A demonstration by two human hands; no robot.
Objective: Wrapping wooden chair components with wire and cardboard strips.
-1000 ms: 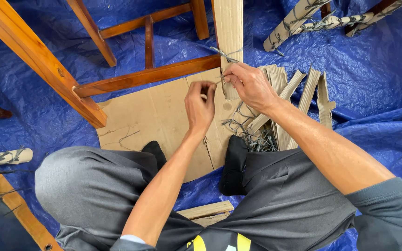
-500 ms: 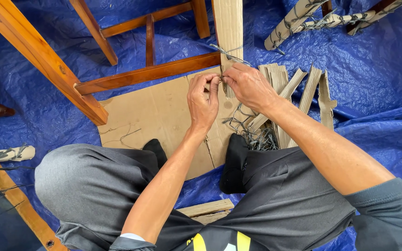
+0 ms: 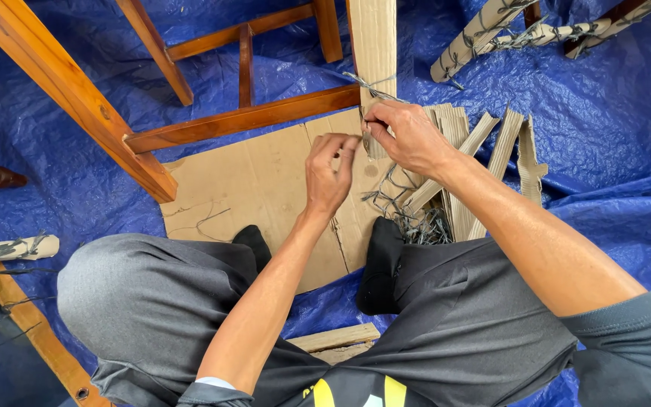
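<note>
2 bare hands meet at a thin grey wire wound around a chair leg wrapped in corrugated cardboard. The right hand is closed in a pinch, thumb and forefinger tight on the wire's loose tail against the lower edge of the wrapping. The left hand sits just beside it, fingers curled with the fingertips drawn together near the same tail; whether they actually clasp the wire is too fine to tell.

The wrapped leg rises to the top edge of the view, joined to a brown wooden chair frame whose rails and legs spread up and left. Beneath the hands lies a flat sheet of cardboard on a blue tarpaulin. Just right of the hands are folded cardboard strips and, near the person's dark-socked feet, a tangle of cut wire pieces. 2 more wrapped, wire-bound legs lie at upper right, another at far left.

Judging from the pose, the binding would go best if the right hand keeps the tail taut and flat on the cardboard while the left twists close to the leg, so the loop tightens without tearing the wrapping.
</note>
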